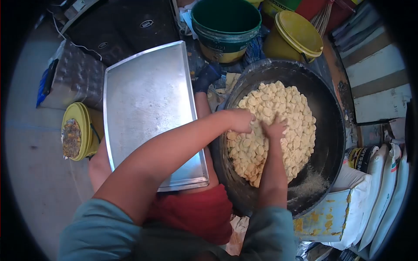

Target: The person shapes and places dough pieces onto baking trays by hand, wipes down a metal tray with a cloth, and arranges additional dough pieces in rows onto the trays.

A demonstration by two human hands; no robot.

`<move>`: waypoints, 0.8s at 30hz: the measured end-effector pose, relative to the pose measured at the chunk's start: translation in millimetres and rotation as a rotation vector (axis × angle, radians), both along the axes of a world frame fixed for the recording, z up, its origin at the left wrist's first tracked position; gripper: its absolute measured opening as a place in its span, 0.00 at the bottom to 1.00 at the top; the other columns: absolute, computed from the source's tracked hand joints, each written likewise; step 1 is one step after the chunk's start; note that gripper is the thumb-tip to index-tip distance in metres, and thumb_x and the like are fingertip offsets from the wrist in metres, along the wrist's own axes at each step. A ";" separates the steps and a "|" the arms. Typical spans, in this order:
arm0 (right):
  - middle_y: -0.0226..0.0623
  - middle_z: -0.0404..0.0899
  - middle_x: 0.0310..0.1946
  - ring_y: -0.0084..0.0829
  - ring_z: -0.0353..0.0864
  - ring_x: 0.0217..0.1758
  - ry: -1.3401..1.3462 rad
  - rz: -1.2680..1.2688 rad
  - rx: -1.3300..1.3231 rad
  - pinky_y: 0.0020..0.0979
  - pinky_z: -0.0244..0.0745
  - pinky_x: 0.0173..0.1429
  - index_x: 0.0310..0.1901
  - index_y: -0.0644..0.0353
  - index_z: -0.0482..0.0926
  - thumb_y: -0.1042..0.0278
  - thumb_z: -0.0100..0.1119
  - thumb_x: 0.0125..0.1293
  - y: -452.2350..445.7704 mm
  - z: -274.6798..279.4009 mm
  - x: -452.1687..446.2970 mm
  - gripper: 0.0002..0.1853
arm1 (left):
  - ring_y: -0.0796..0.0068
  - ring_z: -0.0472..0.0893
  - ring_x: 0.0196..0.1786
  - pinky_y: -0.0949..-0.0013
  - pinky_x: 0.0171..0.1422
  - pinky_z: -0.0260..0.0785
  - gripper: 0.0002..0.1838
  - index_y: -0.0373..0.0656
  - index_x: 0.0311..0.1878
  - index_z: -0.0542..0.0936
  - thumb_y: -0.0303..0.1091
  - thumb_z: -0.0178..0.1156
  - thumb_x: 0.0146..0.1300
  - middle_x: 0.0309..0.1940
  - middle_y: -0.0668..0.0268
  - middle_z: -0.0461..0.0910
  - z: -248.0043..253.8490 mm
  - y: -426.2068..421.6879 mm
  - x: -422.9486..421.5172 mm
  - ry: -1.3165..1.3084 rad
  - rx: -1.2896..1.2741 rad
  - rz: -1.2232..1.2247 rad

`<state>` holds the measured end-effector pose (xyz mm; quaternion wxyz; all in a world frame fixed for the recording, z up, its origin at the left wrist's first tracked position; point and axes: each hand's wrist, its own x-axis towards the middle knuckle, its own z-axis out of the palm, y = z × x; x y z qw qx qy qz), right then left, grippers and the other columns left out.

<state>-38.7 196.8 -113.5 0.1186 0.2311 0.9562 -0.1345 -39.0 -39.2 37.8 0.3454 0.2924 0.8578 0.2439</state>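
Dough pieces (298, 126) piled in a black tub (328, 143), left hand (240, 120) curled, can't tell its hold, right hand (275, 129) spread among them.

Dough pieces (298, 126) lie in the tub (332, 126). The tray (148, 100) is left of it, buckets (224, 48) behind, sacks (378, 195) right.

Head-worn view, forward and steeply down

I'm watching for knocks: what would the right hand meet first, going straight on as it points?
The pale dough pieces right by its fingers; beyond the heap, probably the far wall of the black tub. How deep the right hand sits is unclear.
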 end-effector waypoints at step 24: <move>0.58 0.51 0.75 0.60 0.49 0.78 -0.267 0.550 -0.967 0.51 0.71 0.67 0.71 0.45 0.67 0.37 0.69 0.55 76.0 17.5 94.2 0.44 | 0.46 0.66 0.71 0.52 0.72 0.62 0.47 0.60 0.74 0.64 0.59 0.69 0.50 0.74 0.46 0.56 -142.8 67.4 31.0 -0.178 -0.281 0.157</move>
